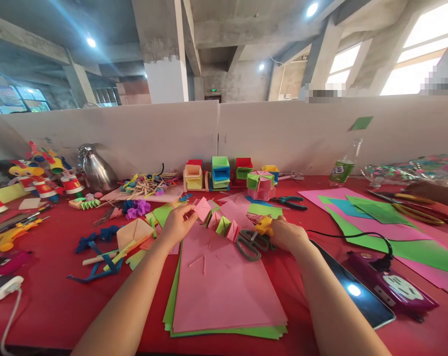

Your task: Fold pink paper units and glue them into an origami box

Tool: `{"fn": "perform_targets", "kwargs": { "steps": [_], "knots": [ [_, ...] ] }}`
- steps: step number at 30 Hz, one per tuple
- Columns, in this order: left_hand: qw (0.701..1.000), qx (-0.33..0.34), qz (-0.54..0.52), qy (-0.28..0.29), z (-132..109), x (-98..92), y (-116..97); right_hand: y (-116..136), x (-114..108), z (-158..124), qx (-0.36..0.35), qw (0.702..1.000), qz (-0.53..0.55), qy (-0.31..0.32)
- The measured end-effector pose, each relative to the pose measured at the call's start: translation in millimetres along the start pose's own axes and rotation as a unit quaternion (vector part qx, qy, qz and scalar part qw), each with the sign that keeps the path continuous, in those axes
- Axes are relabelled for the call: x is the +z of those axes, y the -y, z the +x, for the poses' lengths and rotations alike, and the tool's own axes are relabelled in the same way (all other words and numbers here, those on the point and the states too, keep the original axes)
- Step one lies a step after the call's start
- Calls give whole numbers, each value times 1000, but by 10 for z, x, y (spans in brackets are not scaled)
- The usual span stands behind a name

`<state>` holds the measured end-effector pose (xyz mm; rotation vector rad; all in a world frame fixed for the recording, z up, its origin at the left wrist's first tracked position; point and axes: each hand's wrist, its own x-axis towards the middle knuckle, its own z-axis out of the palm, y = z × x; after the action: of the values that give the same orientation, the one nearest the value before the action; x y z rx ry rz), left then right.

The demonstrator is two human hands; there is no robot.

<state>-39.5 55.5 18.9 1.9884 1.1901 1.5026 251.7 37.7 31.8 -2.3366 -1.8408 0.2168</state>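
Observation:
My left hand point(178, 223) pinches the left end of a row of folded paper pieces point(222, 225), pink and yellow-green, above a stack of pink paper point(227, 287) with green sheets beneath. To the right, my right hand point(283, 232) is closed round a yellow tool point(264, 226), which looks like a glue gun. Its nozzle is hard to make out. Grey-green scissors point(250, 244) lie just below the yellow tool, at the right edge of the stack. Behind the hands stands a pink and green folded-paper shape point(261, 184).
Coloured paper boxes point(220, 173) stand by the white partition point(153, 133). A phone point(357, 287) and purple power strip point(394, 287) lie at right, with a cable running leftward. Blue strips point(105, 269), a steel jug point(98, 168) and paper cups point(46, 188) are at left.

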Motion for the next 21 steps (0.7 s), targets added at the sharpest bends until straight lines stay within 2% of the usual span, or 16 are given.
{"fn": "perform_targets", "kwargs": {
  "steps": [3,6,10,12,16,18,21],
  "knots": [
    [1000,11,10,-10,0,4,2,24,0,2,-6,999,20,-38],
    [999,22,20,-14,3,-3,5,76,-78,-28,-32,991,64,-114],
    [999,34,32,-3,0,-6,8,292,-108,-152,-142,957,157,-199],
    [998,42,39,7,-2,-5,-1,446,-44,-254,-226,932,204,-196],
    [996,60,55,25,-5,-7,-37,683,131,-449,-368,883,259,-136],
    [996,67,58,31,-5,-10,-48,729,181,-492,-407,865,269,-117],
    [995,75,58,31,-6,-13,-46,732,208,-490,-426,857,270,-106]
  ]
}}
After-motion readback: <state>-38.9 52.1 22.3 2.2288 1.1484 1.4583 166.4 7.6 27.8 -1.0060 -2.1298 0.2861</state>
